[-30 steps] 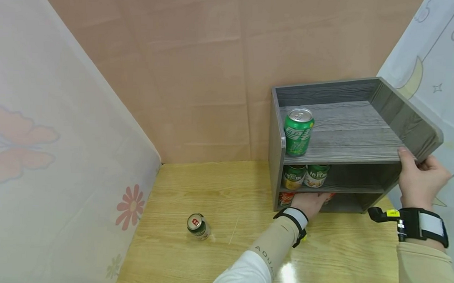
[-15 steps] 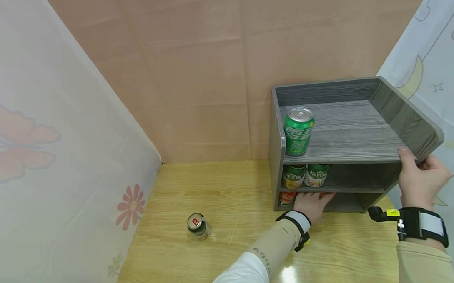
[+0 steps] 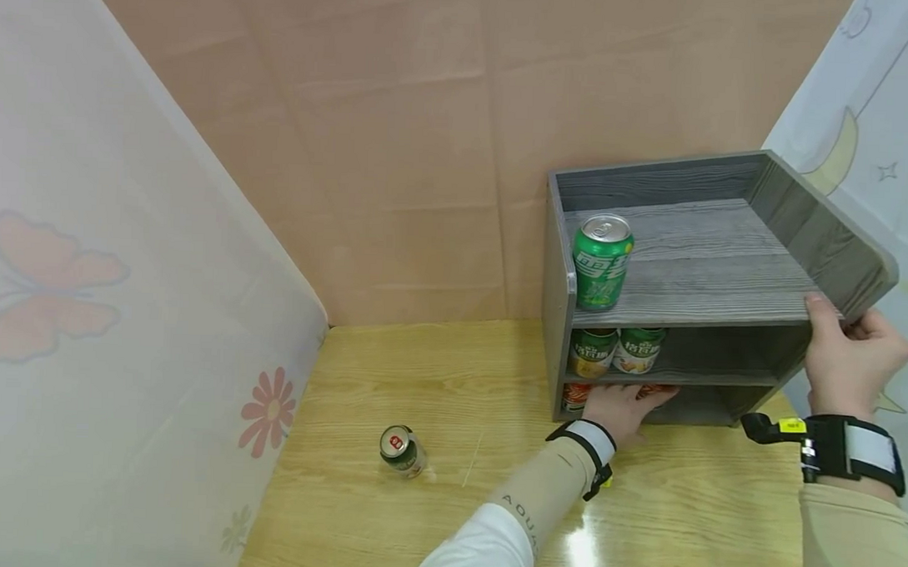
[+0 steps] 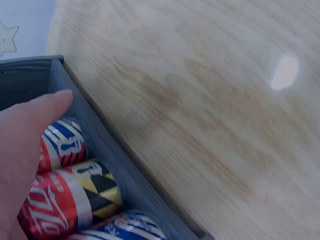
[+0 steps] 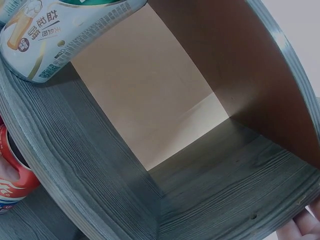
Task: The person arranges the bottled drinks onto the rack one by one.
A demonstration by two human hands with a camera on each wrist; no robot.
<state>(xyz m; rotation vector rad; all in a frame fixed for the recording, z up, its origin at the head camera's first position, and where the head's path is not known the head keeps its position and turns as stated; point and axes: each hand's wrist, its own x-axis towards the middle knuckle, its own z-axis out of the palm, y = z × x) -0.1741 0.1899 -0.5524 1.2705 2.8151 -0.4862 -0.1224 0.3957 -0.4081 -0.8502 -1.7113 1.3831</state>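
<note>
A grey wooden shelf unit stands at the right. My left hand reaches into its lowest compartment and holds a red soda can, the thumb lying along its right side; the other fingertips are hidden. In the left wrist view a red can with black-and-gold checks and a blue-striped can sit in a row beside it. My right hand grips the unit's right front edge, thumb on the top board and fingers curled beneath, with its fingertips at the corner of the right wrist view.
A green can stands on the top board at left. Two green-topped cans stand side by side in the middle compartment. One dark green can stands alone on the wooden table. Draped cloth walls enclose the table.
My left hand has drawn back slightly toward me within the bottom compartment, its thumb shifting right over the can. My right hand keeps its hold on the shelf unit.
</note>
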